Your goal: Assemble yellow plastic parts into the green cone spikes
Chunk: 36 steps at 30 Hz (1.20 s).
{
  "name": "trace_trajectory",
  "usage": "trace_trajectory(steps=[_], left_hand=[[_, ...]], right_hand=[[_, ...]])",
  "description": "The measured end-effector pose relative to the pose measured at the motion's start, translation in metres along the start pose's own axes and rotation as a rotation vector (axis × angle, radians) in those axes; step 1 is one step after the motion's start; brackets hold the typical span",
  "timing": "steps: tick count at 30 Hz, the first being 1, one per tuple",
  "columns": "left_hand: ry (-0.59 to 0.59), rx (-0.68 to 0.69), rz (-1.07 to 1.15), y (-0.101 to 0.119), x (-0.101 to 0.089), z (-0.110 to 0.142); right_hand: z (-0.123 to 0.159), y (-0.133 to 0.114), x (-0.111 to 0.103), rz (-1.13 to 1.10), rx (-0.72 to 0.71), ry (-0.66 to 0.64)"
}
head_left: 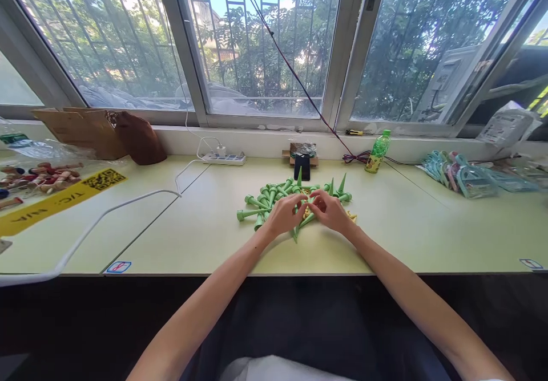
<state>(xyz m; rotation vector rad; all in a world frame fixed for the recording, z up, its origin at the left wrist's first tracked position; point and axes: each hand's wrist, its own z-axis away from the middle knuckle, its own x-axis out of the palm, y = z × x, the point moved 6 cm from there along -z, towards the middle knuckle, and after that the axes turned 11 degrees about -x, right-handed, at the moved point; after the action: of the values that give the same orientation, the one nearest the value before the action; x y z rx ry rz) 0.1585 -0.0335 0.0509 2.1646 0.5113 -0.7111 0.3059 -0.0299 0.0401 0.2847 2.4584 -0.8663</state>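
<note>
clock centred where our fingertips meet, 12 straight away from us across the pale yellow-green tabletop (406,221). our left hand (286,213) comes in from 7 o'clock, our right hand (330,210) from 5; both have curled fingers, thumb near forefinger, tips almost meeting. looks like a fine pinch on each side, but we cannot tell what, if anything, is gripped: too small, part hidden.

green, tapered, plastic-looking spikes with wide capped ends (270,195) lie heaped round our hands, mostly 8 to 12 o'clock, a few near 2. small yellow pieces (352,217) show beside the right hand, about 3 to 4. black phone (302,167) at 12, just past the heap.

to do it well, we'd say: steady with the left, work with the right fingertips, light pressure, wrists clear of the standing spikes.

pointing is mixed. spike at 12: tip up, long axis near vertical. two near 2: tips up as well. leftmost: capped end at 9, axis roughly 9 to 3. nearest us: tip to 6.
</note>
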Motion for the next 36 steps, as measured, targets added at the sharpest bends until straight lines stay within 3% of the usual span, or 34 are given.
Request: trace_trajectory(steps=[6, 16, 36], left_hand=[[-0.024, 0.051, -0.028, 0.0005, 0.0018, 0.0009], [-0.058, 0.018, -0.073, -0.0053, 0.0051, -0.0005], [0.001, 0.023, -0.035, -0.0085, 0.0017, -0.0033]], right_hand=[[-0.0016, 0.0041, 0.0048, -0.064, 0.016, 0.06], [-0.0022, 0.0061, 0.0101, -0.125, 0.021, 0.089], [-0.0037, 0.0048, 0.0066, -0.113, 0.036, 0.095]])
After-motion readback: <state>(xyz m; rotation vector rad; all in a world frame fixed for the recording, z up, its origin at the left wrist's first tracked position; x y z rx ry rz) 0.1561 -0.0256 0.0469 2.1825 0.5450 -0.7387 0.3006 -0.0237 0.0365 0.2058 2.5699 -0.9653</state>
